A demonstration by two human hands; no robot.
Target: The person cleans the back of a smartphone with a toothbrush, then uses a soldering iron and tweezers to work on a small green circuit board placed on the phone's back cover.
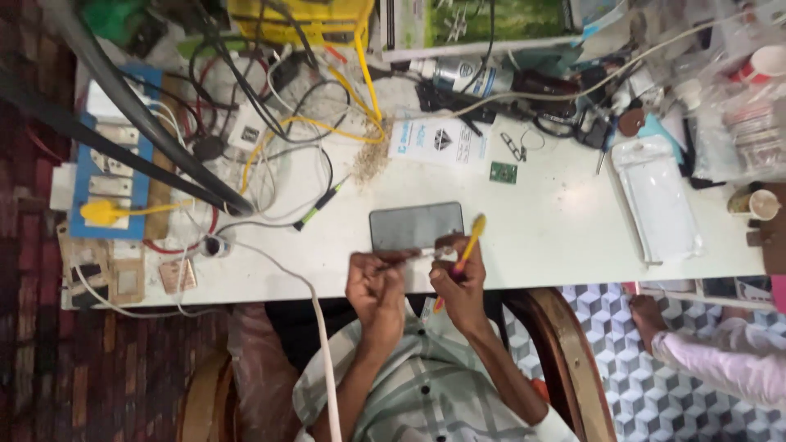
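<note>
Head view: left hand is closed around a thin dark tool, tip pointing toward a small pale part between the hands. Right hand pinches that part and also grips a yellow brush, bristles up. Both sit at the near table edge, just in front of a dark phone lying flat. Judgement: steady both wrists on the table edge, keep the part low over the top, work the tool lightly. Containers: clear plastic bag to the right, contents unreadable; cup at far right, inside not visible.
</note>
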